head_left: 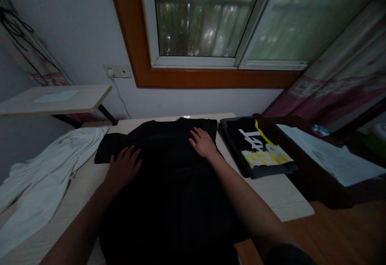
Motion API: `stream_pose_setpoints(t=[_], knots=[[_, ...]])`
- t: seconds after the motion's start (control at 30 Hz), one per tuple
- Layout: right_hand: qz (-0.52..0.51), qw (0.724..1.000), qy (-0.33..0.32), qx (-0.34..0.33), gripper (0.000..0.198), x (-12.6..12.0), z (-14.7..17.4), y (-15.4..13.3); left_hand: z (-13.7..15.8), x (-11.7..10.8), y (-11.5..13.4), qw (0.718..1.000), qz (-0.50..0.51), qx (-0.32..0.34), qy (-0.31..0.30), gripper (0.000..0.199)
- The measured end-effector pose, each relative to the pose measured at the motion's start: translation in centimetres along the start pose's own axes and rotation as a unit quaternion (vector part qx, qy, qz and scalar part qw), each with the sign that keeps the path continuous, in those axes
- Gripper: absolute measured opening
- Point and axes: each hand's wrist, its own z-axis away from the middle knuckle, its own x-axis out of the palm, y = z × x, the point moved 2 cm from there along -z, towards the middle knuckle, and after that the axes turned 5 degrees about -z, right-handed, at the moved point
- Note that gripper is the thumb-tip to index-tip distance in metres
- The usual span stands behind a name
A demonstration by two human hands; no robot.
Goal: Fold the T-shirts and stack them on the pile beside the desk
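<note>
The left hand and right hand rest apart, palms down and splayed, on 1 matte black cloth shirt laid over the pale wood-grain table, beside crumpled white fabric.

This is looking like a room in a home, because pink and white curtains are hanging by a big window with a brown wood frame, and green is showing outside. A cord is running down from a plug socket on the plain wall, and a brown wood floor is showing next to the pale table. On that table, a black shirt is lying flat between some rumpled white cloth and a neat pile of folded clothes.
</note>
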Motion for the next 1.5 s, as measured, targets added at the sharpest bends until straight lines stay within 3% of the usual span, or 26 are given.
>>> stream_pose_setpoints(t=[0.2,0.3,0.37,0.53,0.67,0.77,0.87,0.97,1.03,1.13,1.3,1.4,1.43,1.5], knots=[[-0.039,0.998,0.024,-0.050,0.045,-0.6,1.5,-1.0,-1.7,-1.1,-3.4,0.999,0.022,-0.024,-0.010,0.044],[-0.057,0.995,0.033,-0.073,0.040,-0.8,2.0,-1.2,-2.7,-0.1,-5.8,0.996,0.042,-0.038,0.069,0.040],[-0.063,0.994,0.035,-0.078,0.039,-1.0,2.1,-1.3,-3.2,1.0,-7.1,0.993,0.052,-0.046,0.097,0.048],[-0.061,0.993,0.043,-0.086,0.034,-1.7,2.2,-1.8,-4.3,3.1,-8.8,0.992,0.084,-0.084,0.045,0.062],[-0.036,0.994,0.046,-0.095,0.025,-2.5,2.4,-2.5,-4.9,3.3,-8.9,0.987,0.126,-0.101,-0.001,0.048],[-0.044,0.988,0.021,-0.148,0.024,-2.8,2.6,-3.3,-4.8,2.5,-8.2,0.973,0.201,-0.109,-0.038,0.033],[-0.074,0.981,0.001,-0.178,0.026,-2.5,2.6,-4.1,-4.3,0.9,-6.7,0.921,0.358,-0.130,-0.083,0.034],[-0.114,0.979,-0.001,-0.168,0.029,-1.9,2.3,-5.2,-3.7,-1.1,-4.5,0.819,0.545,-0.137,-0.118,0.044],[-0.165,0.973,-0.010,-0.163,0.034,-1.4,2.1,-6.4,-3.6,-2.5,-2.8,0.766,0.620,-0.125,-0.112,0.047],[-0.278,0.942,-0.054,-0.179,0.042,-0.8,1.8,-8.7,-4.0,-4.2,-0.5,0.735,0.666,-0.100,-0.079,0.045],[-0.449,0.860,-0.151,-0.190,0.084,0.6,1.6,-13.1,-5.2,-6.0,2.8,0.764,0.642,-0.061,-0.031,0.036],[-0.557,0.790,-0.195,-0.167,0.064,1.5,1.6,-15.5,-5.6,-7.0,4.5,0.785,0.617,-0.038,-0.031,0.031],[-0.594,0.766,-0.199,-0.143,0.054,1.6,1.6,-16.1,-5.6,-7.4,5.1,0.783,0.620,-0.018,-0.043,0.030],[-0.662,0.720,-0.194,-0.075,0.043,1.8,1.5,-16.9,-5.6,-8.3,5.9,0.753,0.654,0.022,-0.065,0.029]])
